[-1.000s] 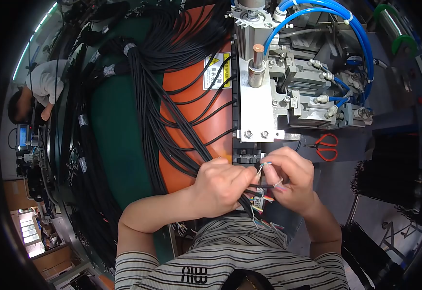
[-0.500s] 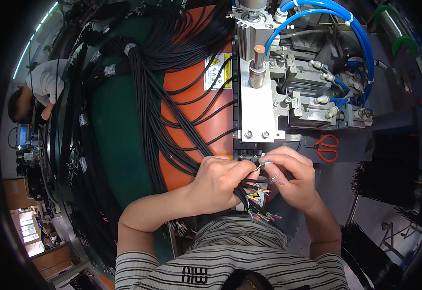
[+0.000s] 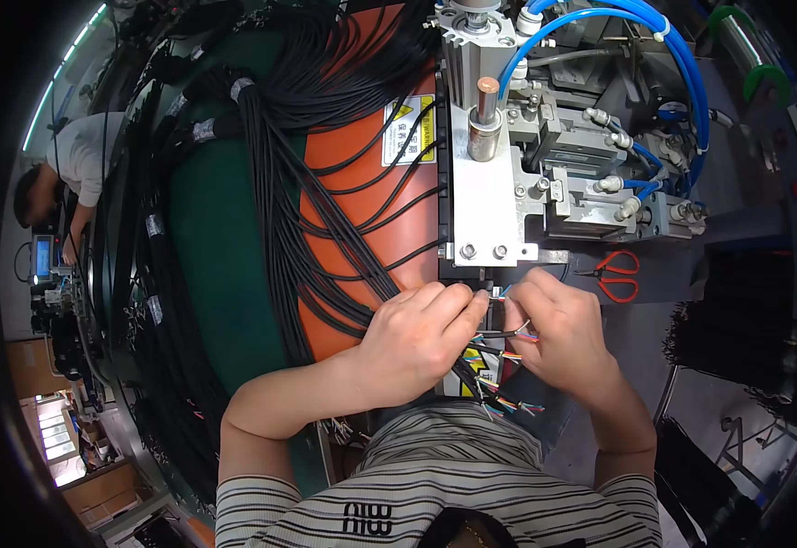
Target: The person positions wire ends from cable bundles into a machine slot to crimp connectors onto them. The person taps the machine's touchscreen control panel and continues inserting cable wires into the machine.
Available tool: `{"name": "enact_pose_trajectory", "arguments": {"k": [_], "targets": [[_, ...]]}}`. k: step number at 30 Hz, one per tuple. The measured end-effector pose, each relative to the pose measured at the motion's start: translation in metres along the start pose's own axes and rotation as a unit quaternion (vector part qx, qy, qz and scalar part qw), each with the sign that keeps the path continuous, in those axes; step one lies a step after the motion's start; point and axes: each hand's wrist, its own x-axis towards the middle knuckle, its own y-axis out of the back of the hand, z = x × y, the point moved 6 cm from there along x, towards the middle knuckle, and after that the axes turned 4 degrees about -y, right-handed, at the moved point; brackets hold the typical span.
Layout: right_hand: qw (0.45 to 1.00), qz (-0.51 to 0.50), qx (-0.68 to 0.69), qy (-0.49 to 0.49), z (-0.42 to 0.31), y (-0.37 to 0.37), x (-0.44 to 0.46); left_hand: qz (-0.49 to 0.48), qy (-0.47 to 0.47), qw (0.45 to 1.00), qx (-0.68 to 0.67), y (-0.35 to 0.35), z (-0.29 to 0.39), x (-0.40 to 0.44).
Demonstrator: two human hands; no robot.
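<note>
Black cables (image 3: 275, 201) spread across a green surface (image 3: 220, 265) and an orange one (image 3: 362, 215), beside a metal machine (image 3: 485, 205) fed by blue tubes (image 3: 695, 82). Stacked black letters resembling "MIU" mark the wearer's striped shirt (image 3: 471, 447). A person (image 3: 88, 160) in a pale top works at far left. The left hand (image 3: 421, 342) closes around cables, fingertips pinched narrow near the machine's lower edge; the right hand (image 3: 558, 324), also narrow, meets it at fine wires (image 3: 499, 293). A label (image 3: 408, 131) bears "WARNING", a yellow triangle and Chinese characters; a second label (image 3: 471, 373) lies partly covered. Red-handled pliers (image 3: 618, 277) rest near the right hand. Below the hands, coloured wire ends (image 3: 508, 400) fan out.
</note>
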Motion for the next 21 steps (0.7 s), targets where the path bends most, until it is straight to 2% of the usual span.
{"name": "enact_pose_trajectory", "arguments": {"k": [7,11,15,18,21], "targets": [[0.999,0.033,0.007,0.0,0.002,-0.003,-0.003,-0.018,0.007,1.0,-0.009,-0.001,-0.001,0.002],[0.999,0.014,-0.039,0.015,-0.005,0.001,-0.002,-0.049,-0.035,0.998,0.01,0.001,0.003,0.007],[0.997,-0.054,-0.057,0.009,-0.003,-0.002,0.001,-0.07,-0.058,0.995,0.045,-0.002,0.004,0.011],[0.999,0.029,0.009,0.008,0.007,-0.002,-0.003,-0.072,-0.071,0.993,0.059,-0.005,0.006,0.015],[0.999,0.043,0.028,0.001,0.009,-0.003,-0.003,-0.074,-0.056,0.994,0.06,-0.003,0.005,0.015]]}}
